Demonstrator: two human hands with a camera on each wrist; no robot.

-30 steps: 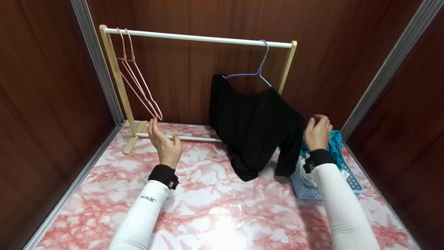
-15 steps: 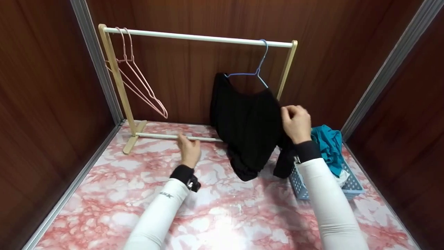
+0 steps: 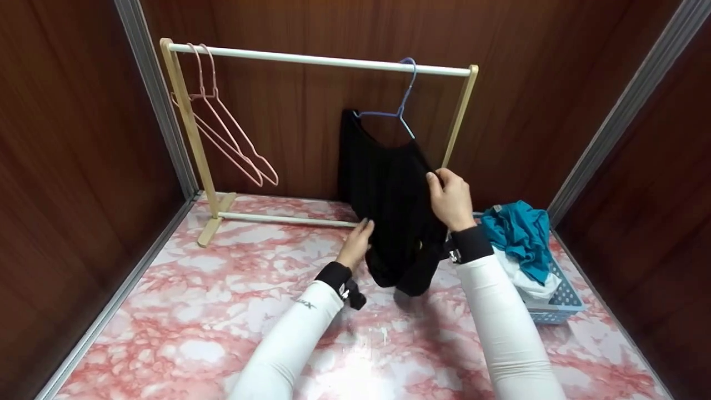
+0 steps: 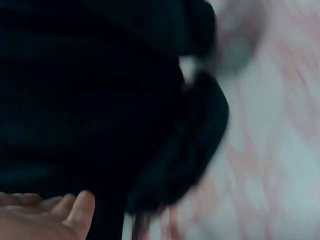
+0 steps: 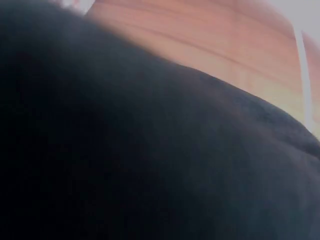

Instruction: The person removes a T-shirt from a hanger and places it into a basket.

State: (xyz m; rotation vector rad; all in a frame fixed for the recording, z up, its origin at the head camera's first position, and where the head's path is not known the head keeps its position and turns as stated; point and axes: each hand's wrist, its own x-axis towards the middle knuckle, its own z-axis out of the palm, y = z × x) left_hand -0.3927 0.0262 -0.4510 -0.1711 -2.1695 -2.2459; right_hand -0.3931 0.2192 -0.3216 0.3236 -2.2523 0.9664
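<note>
My right hand (image 3: 452, 201) pinches the edge of the black shirt (image 3: 383, 189), which is at its nine o'clock. The shirt hangs long, twelve to six, from the blue hanger (image 3: 401, 111). My left hand (image 3: 355, 244) has loose, straight fingers, with the shirt at one o'clock. My right is nearer the hanger.

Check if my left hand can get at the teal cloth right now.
Probably not directly: the black shirt and your right arm seem to lie between your left hand and the teal cloth.
</note>
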